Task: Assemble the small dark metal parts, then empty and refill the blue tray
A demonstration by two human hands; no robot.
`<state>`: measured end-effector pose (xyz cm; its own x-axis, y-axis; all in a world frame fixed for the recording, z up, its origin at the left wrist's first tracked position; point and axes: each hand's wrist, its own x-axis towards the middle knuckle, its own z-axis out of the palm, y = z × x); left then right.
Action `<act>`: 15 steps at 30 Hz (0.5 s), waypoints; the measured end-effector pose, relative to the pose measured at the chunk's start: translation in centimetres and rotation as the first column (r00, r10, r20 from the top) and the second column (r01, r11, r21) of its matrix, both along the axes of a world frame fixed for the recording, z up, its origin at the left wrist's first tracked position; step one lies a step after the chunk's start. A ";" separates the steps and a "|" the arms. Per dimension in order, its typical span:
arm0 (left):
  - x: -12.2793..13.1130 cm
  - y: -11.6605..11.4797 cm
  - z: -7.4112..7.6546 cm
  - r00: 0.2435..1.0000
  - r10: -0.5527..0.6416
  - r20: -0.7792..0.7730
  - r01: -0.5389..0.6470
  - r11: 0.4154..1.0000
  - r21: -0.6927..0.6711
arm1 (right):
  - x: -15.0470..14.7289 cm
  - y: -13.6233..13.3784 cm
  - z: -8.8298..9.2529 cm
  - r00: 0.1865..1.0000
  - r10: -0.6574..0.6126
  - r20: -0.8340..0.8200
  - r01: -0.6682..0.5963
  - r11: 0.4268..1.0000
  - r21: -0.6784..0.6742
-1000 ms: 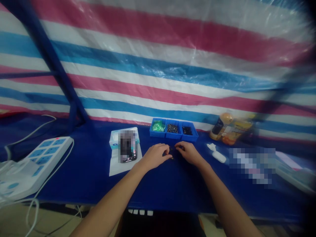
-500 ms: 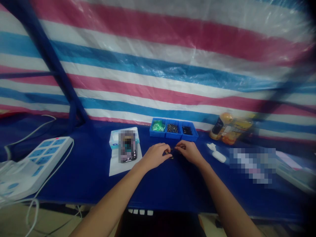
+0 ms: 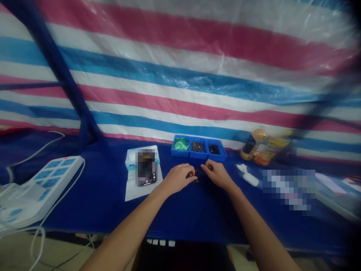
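Fingers [image 3: 189,174] of left hand [image 3: 177,178] are curling at tiny dark metal piece [image 3: 195,177], cannot tell if clamped; right hand [image 3: 216,174] is staying apart, gap showing wider than earlier.

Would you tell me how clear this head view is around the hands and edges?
Head view: the pink-and-blue striped plastic sheet bows with distortion, the right edge darkens and blurs, and the tiny dark pieces between the left hand and right hand are too small to read.
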<state>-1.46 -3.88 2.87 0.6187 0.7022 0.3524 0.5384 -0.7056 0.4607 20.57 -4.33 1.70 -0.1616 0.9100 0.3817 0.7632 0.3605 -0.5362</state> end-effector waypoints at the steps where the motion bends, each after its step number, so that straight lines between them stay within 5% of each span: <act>1: 0.0 0.0 0.0 1.000 -0.001 0.000 0.001 1.000 -0.003 | 0.0 0.0 -0.1 1.000 -0.002 0.011 0.002 1.000 -0.002; 10: 0.0 -0.1 0.3 1.000 0.004 -0.004 -0.004 1.000 -0.014 | 0.2 0.0 -0.4 0.983 -0.074 0.168 0.079 0.997 -0.024; 15: 0.0 -0.1 0.3 1.000 0.008 0.000 -0.008 1.000 -0.022 | 0.3 0.3 -0.4 0.995 -0.047 0.093 0.052 0.997 -0.053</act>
<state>-1.46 -3.99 3.16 0.6131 0.7147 0.3366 0.5442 -0.6909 0.4759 20.91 -4.04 1.29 -0.1479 0.9371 0.3163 0.8260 0.2929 -0.4815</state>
